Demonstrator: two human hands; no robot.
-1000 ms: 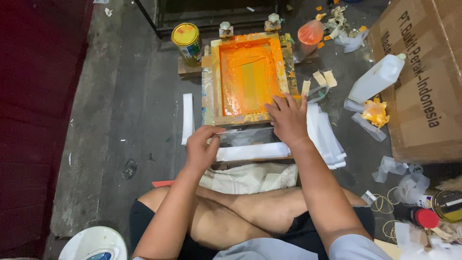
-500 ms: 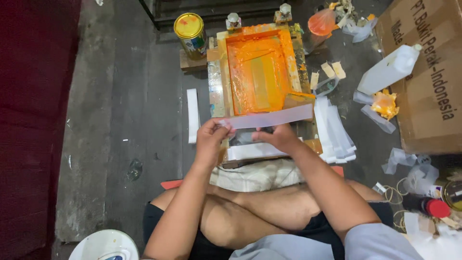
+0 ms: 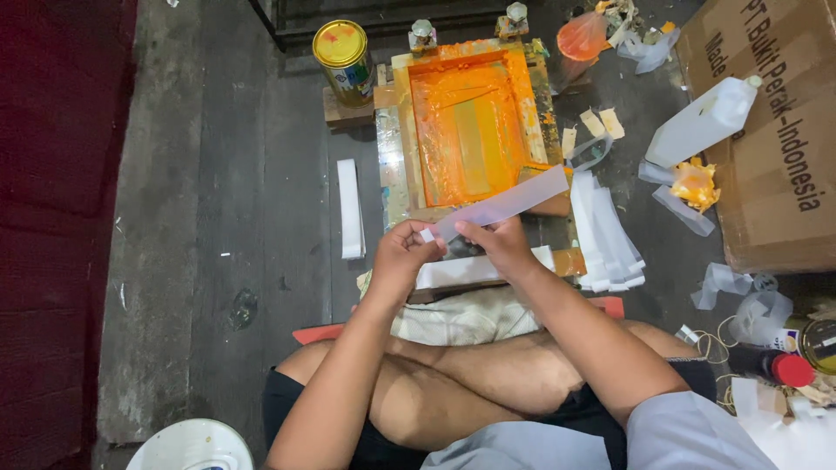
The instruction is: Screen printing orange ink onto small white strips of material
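Above the orange-inked printing screen [image 3: 470, 130], a pale translucent strip [image 3: 505, 204] slants upward to the right, pinched at its lower end by left hand [image 3: 402, 257] and right hand [image 3: 496, 244], fingers curled together.

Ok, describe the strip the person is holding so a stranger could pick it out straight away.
Find the orange-stained printing frame on the floor. Just below it, the left hand and right hand pinch a translucent white strip. Unlike the stacked strips lying flat beside the frame, it is lifted and slanted.

Frame [image 3: 470, 122] on floor ahead of knees; can [image 3: 342, 50] at its left, strip stack [image 3: 605, 231] right, box [image 3: 766, 130] far right, lone strip [image 3: 350, 209] left.
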